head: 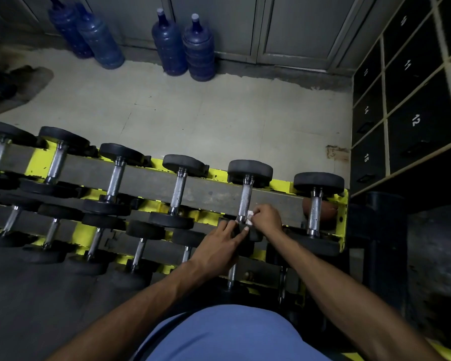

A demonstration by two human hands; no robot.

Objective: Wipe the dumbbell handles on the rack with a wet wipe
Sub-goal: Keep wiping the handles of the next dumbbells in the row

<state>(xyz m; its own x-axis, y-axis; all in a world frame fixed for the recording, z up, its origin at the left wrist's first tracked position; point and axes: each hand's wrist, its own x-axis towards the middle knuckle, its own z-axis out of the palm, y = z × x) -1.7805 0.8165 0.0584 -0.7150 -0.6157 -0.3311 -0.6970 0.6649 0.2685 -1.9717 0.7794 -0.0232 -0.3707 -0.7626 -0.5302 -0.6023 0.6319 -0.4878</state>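
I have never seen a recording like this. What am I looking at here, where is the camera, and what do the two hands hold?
There is no machine here. A person wears one camera on the head, so you look forward and down at their hands. In front stands a yellow rack with rows of dumbbells. The right hand pinches a white wet wipe against the near end of one steel dumbbell handle. The left hand holds nothing; its straight fingers rest on that dumbbell's near black weight. Beyond the rack stand blue water bottles, and numbered lockers are at the right.
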